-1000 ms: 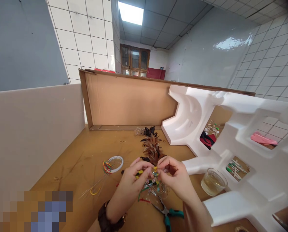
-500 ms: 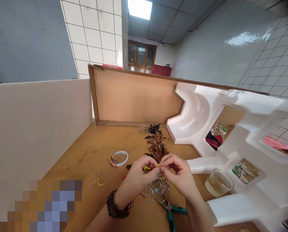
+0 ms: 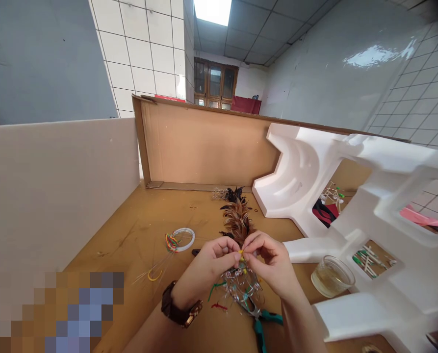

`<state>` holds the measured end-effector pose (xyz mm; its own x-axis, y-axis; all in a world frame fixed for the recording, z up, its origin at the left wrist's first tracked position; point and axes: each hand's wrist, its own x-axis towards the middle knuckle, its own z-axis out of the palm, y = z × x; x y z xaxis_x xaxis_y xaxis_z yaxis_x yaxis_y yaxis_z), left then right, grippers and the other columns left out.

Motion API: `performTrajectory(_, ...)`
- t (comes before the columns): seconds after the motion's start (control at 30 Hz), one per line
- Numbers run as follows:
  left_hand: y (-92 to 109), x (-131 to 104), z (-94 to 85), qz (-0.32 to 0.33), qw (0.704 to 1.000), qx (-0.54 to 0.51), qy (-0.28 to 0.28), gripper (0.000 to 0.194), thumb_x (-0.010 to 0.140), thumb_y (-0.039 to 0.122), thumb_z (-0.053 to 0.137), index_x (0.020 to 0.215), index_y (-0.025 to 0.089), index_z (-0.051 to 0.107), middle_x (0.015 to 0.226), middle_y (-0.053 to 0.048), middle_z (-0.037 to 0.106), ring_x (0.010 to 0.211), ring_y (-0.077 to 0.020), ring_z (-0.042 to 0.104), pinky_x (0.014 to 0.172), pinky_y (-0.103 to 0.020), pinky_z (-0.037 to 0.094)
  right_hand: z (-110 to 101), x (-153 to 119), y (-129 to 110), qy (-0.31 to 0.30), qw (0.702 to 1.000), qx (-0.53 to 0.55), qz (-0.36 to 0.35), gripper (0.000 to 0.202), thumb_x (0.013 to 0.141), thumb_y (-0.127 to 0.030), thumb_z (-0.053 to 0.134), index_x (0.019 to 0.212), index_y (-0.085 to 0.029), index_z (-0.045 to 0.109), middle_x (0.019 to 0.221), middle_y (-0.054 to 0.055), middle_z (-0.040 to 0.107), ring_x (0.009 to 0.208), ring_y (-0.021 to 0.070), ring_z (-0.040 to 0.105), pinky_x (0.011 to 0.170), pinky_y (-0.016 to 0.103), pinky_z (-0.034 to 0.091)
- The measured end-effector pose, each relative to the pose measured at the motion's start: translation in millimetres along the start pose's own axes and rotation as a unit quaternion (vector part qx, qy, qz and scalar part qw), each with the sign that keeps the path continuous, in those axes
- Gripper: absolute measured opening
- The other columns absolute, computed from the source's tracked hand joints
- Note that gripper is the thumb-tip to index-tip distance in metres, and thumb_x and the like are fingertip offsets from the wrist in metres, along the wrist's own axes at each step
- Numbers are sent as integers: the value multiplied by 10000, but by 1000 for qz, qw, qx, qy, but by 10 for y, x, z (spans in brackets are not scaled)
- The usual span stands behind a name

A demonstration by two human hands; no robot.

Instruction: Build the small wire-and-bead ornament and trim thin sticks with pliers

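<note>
My left hand (image 3: 222, 262) and my right hand (image 3: 268, 260) meet fingertip to fingertip at the table's middle. Both pinch a small piece of yellow cord (image 3: 241, 253). Below the fingers lies a tangle of clear, shiny strands with beads (image 3: 243, 287); whether the cord is joined to it I cannot tell. A green cord end (image 3: 213, 289) and a red cord end (image 3: 219, 307) poke out on its left. Green-handled pliers (image 3: 260, 323) lie partly against the tangle. Beyond my hands is a row of brown and black feathers (image 3: 237, 218), its near end hidden.
White foam packing (image 3: 296, 166) stands along the right, a glass of pale liquid (image 3: 332, 277) beside it. To the left lies a white ring with coloured cords (image 3: 189, 245). A cardboard wall (image 3: 207, 147) closes the back, and a white panel (image 3: 57, 196) the left.
Both hands keep their pinch on the yellow cord, with only small finger shifts. The strands beneath have shifted, and the green and red cord ends now show more to the left.
</note>
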<state>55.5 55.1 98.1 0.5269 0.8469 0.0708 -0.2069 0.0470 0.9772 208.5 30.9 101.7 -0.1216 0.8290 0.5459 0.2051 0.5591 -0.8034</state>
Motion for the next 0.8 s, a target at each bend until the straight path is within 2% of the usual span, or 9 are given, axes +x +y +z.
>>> performTrajectory(0.27, -31, 27, -30, -23, 998, -60, -22, 133, 676, 248, 628, 692, 135, 559, 606, 15, 539, 588, -85, 452, 606, -204, 339, 27, -8, -14, 9, 997, -40, -61, 147, 694, -45, 538, 688, -192, 546, 766, 20, 579, 686, 132, 562, 606, 260, 446)
performTrajectory(0.47, -12, 2, -35, -47, 992, -103, -61, 127, 698, 248, 609, 715, 130, 562, 622, 2, 546, 595, -85, 469, 622, -211, 343, 0, -21, -51, -13, 987, -93, -127, 189, 679, -18, 526, 709, -202, 554, 766, 10, 588, 690, 126, 567, 628, 261, 455)
performTrajectory(0.8, 25, -3, -72, -58, 991, -76, -95, 192, 666, 291, 639, 700, 130, 538, 613, 3, 551, 554, -72, 444, 540, -189, 309, -30, -43, -97, -42, 978, -136, -152, 177, 715, -43, 510, 739, -212, 558, 780, 26, 596, 699, 130, 564, 621, 265, 458)
